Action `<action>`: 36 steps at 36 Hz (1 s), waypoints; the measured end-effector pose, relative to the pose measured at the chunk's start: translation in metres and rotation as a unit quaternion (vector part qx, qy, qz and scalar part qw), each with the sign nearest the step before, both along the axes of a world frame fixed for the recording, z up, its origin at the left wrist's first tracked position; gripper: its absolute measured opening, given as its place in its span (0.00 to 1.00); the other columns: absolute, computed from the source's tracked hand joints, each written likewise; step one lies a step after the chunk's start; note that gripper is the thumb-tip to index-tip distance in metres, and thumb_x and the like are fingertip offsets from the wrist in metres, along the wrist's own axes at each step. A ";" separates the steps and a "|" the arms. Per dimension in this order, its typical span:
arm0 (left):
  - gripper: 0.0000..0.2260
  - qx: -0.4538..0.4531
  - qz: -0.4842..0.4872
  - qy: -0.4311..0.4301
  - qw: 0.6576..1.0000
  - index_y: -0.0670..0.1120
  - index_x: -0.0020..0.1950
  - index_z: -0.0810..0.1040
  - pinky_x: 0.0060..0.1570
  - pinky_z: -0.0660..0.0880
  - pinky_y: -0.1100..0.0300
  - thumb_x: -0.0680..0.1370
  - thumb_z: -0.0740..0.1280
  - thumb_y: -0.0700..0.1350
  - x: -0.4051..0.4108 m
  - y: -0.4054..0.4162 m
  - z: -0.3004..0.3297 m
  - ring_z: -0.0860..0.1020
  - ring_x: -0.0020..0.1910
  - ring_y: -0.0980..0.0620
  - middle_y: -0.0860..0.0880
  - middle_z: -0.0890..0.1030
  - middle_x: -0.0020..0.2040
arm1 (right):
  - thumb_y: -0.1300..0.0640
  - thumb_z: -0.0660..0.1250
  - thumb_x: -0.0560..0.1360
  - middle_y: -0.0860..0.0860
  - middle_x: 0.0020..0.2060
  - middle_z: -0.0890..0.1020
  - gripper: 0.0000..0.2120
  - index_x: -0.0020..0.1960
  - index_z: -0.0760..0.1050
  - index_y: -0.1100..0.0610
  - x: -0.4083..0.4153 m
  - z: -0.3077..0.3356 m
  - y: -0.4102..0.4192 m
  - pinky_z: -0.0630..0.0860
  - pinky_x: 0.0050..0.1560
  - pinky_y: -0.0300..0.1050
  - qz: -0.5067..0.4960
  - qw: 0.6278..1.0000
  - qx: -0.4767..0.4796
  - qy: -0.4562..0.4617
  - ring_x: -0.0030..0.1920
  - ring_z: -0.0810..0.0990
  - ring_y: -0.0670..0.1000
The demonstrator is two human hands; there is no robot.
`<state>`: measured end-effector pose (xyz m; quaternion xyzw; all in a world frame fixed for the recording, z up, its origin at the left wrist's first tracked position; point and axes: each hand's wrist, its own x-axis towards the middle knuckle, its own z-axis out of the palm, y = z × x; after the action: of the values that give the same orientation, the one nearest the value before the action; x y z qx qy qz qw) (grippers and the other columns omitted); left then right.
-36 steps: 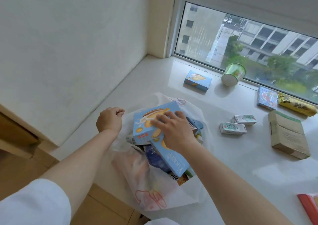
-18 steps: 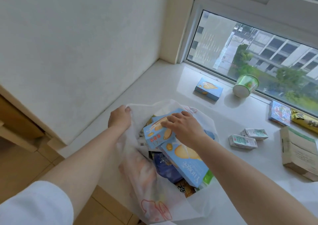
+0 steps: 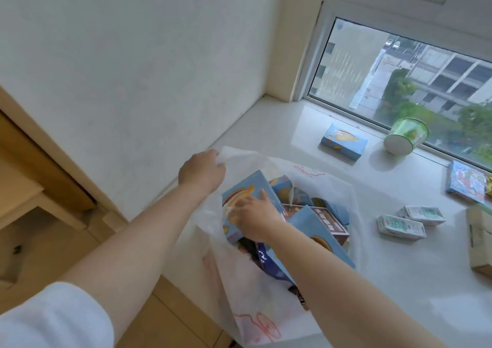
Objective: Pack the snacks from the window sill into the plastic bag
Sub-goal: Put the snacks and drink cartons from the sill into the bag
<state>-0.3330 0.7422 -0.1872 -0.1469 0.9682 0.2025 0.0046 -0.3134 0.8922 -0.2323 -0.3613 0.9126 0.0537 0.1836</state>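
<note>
A white plastic bag [image 3: 255,305] with red drawings lies open at the near left end of the window sill [image 3: 399,281]. My left hand [image 3: 201,172] grips the bag's far left rim and holds it up. My right hand [image 3: 253,218] is inside the bag's mouth, fingers on a blue snack box [image 3: 246,188] that stands tilted on edge. Several other boxes fill the bag, among them a second blue box [image 3: 316,230] and a brown one [image 3: 334,224]. On the sill lie another blue box [image 3: 343,141], a green cup [image 3: 406,138] on its side and two small white cartons [image 3: 402,226].
A colourful flat packet [image 3: 466,185] and a yellow wrapper [image 3: 489,185] lie by the window at the right. A cardboard box [image 3: 479,238] sits at the right edge. The wall runs close along the left of the bag. Wooden furniture [image 3: 40,188] stands at the lower left.
My left hand has lifted the bag's rim higher and farther back. My right hand has pushed the blue box down into the bag, tipping it from flat onto its edge.
</note>
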 end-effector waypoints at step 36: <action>0.15 -0.043 -0.404 0.035 0.913 0.49 0.63 0.72 0.50 0.71 0.55 0.77 0.62 0.48 0.016 0.408 -0.038 0.72 0.60 0.47 0.48 0.68 0.63 | 0.60 0.59 0.76 0.52 0.54 0.82 0.13 0.55 0.79 0.55 0.088 -0.015 0.390 0.71 0.52 0.43 -0.657 0.695 -0.288 0.048 0.56 0.77 0.55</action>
<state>-0.3169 1.1499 -0.2257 0.2642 0.9522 0.1463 0.0462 -0.2257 1.2820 -0.2469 0.2977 0.8961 -0.3289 0.0147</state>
